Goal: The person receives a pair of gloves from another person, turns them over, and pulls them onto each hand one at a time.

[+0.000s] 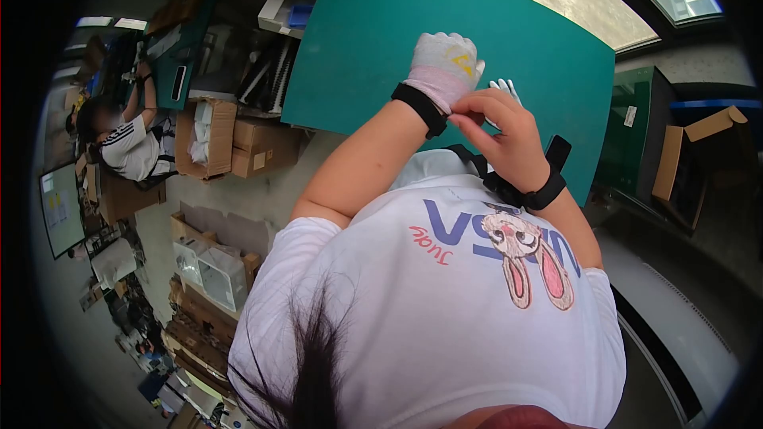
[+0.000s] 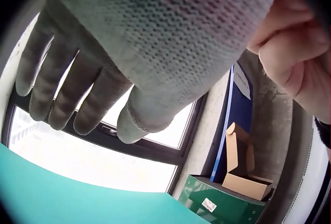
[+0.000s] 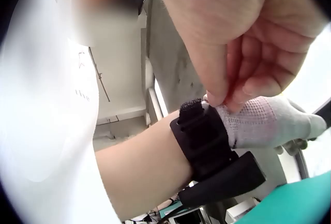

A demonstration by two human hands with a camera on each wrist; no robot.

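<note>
My left hand [image 1: 445,62] wears a whitish knit glove with a yellow mark on its back, held over the green table. In the left wrist view the gloved fingers [image 2: 64,92] extend, slightly spread. My bare right hand [image 1: 509,133] pinches the glove's pinkish cuff [image 3: 248,123] between thumb and fingertips, right beside the black wrist strap [image 3: 199,138] on the left forearm. Another white glove [image 1: 504,92] lies on the table, partly hidden behind the right hand.
The green table [image 1: 366,40] spreads ahead, with a dark phone-like object [image 1: 558,152] at its near right edge. An open cardboard box [image 2: 248,182] stands on a green cabinet [image 2: 199,195] to the right. Cartons [image 1: 266,147] and a seated person [image 1: 131,143] are at the left.
</note>
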